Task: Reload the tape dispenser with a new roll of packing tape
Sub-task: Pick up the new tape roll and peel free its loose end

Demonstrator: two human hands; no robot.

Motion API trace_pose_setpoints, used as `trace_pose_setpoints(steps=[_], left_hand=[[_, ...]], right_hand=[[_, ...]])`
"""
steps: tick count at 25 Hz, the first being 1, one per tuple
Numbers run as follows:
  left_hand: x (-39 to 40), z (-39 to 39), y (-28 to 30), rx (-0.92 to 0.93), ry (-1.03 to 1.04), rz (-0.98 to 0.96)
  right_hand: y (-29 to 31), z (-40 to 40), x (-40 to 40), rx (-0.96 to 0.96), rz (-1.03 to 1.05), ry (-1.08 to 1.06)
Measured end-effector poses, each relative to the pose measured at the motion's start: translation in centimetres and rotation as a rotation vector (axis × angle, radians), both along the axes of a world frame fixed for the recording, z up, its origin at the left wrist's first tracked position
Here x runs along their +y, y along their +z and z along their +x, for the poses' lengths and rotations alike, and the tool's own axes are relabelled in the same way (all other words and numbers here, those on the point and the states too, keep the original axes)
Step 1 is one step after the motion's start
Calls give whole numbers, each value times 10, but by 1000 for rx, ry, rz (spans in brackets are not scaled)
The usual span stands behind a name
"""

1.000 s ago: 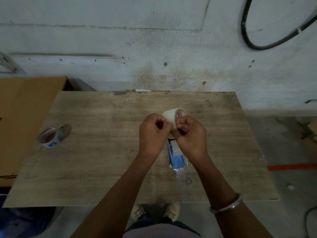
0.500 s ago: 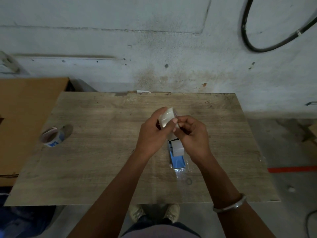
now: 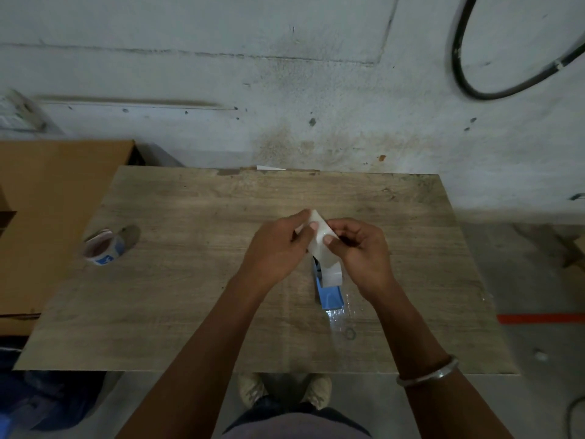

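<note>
Tape roll [image 3: 317,229] pinched between both hands' fingers, loose strip [image 3: 329,264] hanging toward blue dispenser [image 3: 329,294]

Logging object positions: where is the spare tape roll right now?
Head view: the spare roll sits on the table's left side, near the cardboard, away from both hands.

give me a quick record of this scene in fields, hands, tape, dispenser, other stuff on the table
left hand: grips the new tape roll, held above the table
right hand: pinches the loose tape strip pulled from the roll
dispenser: blue, lying on the wooden table, below the hands, partly hidden
loading: roll not seated in the dispenser
other roll: near the table's left edge, apart from the hands
right wrist: metal bangle
</note>
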State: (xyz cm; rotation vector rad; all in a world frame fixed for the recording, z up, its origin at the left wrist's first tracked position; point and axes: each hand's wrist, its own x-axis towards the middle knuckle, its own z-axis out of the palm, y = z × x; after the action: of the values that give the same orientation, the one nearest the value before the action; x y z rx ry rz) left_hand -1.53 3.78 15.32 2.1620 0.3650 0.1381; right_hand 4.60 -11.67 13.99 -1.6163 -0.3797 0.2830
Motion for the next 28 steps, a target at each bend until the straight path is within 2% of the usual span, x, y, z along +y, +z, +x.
trace_pose_setpoints(steps=[2, 4, 6, 10, 14, 21, 28], left_hand=[[11, -1, 3, -37, -89, 386], [12, 3, 5, -153, -222, 473], [6, 5, 5, -175, -309, 371], [1, 7, 7, -33, -311, 271], [-1, 11, 7, 65, -365, 180], [-5, 14, 6, 43, -352, 217], [-7, 15, 0, 68, -360, 151]], right_hand=[[2, 4, -3, 5, 4, 54], [6, 7, -3, -14, 34, 120], [8, 10, 0, -47, 34, 159], [3, 16, -1, -81, -22, 186], [0, 24, -5, -21, -32, 223], [4, 35, -4, -45, -143, 247], [3, 38, -5, -5, -207, 243]])
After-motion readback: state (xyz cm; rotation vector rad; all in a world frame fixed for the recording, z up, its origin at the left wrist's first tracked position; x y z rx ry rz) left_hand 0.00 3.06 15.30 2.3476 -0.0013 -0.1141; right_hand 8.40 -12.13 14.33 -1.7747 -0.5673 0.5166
